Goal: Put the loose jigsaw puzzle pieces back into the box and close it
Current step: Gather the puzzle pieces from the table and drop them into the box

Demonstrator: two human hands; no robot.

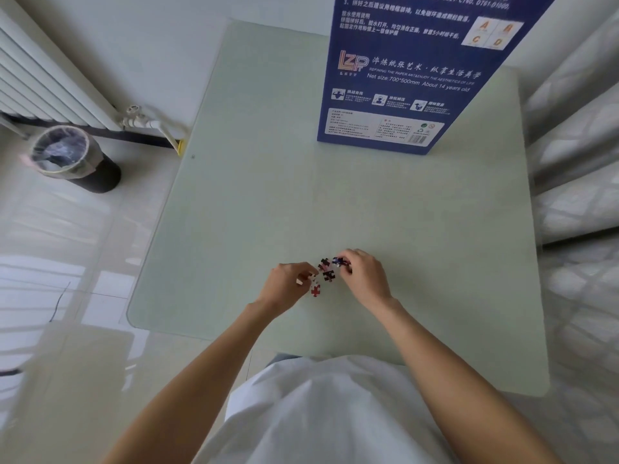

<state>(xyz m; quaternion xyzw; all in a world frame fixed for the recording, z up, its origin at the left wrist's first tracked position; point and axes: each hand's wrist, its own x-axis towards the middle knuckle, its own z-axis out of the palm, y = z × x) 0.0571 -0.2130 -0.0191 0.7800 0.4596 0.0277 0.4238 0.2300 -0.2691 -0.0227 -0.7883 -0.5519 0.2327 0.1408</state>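
Left hand (290,282): fingers curled, pinching pale puzzle pieces (324,273) near the table's front. Right hand (360,274): fingers curled around a dark piece at the cluster's far edge. Blue box (402,78): at the far side of the pale green table (254,182). Floor: lined bin (72,157), radiator (40,82).

Single head cam, wide-angle, looks steeply down and forward over the surface (254,202). Near edge sits close below, box (402,82) at the far side. Floor (67,262) visible left. No second view.
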